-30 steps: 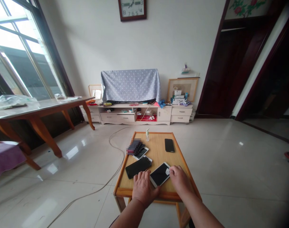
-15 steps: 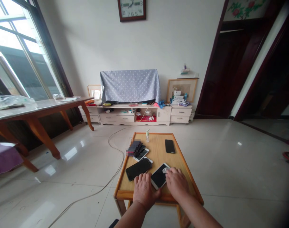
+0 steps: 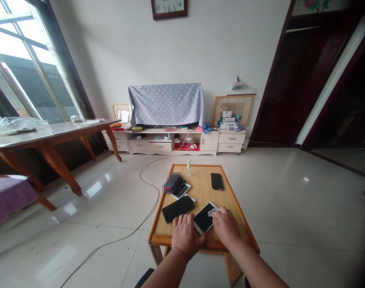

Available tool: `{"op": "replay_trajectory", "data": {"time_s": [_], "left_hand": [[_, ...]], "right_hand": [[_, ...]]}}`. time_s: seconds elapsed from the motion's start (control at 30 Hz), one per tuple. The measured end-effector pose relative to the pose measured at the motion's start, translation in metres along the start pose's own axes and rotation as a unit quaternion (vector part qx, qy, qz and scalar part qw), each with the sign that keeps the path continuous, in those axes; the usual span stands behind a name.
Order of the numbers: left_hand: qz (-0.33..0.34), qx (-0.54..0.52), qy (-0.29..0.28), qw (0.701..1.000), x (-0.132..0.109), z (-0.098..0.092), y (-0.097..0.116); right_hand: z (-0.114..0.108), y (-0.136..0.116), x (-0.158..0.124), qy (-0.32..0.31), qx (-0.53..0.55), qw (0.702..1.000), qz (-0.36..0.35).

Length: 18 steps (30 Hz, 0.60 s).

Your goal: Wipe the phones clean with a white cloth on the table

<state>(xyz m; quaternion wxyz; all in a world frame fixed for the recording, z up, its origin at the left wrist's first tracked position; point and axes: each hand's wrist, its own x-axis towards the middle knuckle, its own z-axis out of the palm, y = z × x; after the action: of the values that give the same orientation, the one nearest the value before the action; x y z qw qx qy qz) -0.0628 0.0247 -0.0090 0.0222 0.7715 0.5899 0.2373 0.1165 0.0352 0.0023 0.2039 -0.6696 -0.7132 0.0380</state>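
A white smartphone (image 3: 204, 218) with a dark screen lies flat near the front of the small wooden table (image 3: 202, 188). My left hand (image 3: 185, 236) holds it at the near left, its corner between thumb and fingers. Pinched in my right hand (image 3: 227, 225) is a crumpled white wipe (image 3: 212, 212), which touches the phone's upper right part. The wipe's exact material is too small to tell. A black smartphone (image 3: 178, 209) lies beyond my left fingers, partly over a white-edged item. Behind it is another white phone (image 3: 182, 191).
A small pump bottle (image 3: 189, 168) stands at the table's far edge. Beside it, at the left, sits a blurred dark stack (image 3: 172, 183); a black phone (image 3: 217, 181) lies at the right. A cable (image 3: 125, 236) runs over the floor. A low cabinet (image 3: 210, 142) stands against the wall.
My right hand has shifted the wipe slightly along the screen, with more of the wipe showing. My left hand stays at the phone. The whole view has moved a little.
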Motion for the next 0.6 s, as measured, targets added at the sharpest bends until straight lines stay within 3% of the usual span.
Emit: {"op": "replay_trajectory", "data": {"time_s": [0.23, 0.6], "left_hand": [[-0.008, 0.002, 0.005, 1.000, 0.000, 0.000, 0.000], [-0.002, 0.017, 0.020, 1.000, -0.001, -0.006, 0.001]], "right_hand": [[0.009, -0.019, -0.012, -0.009, 0.039, 0.997, -0.063], [0.008, -0.006, -0.012, 0.076, 0.090, 0.993, -0.001]]}}
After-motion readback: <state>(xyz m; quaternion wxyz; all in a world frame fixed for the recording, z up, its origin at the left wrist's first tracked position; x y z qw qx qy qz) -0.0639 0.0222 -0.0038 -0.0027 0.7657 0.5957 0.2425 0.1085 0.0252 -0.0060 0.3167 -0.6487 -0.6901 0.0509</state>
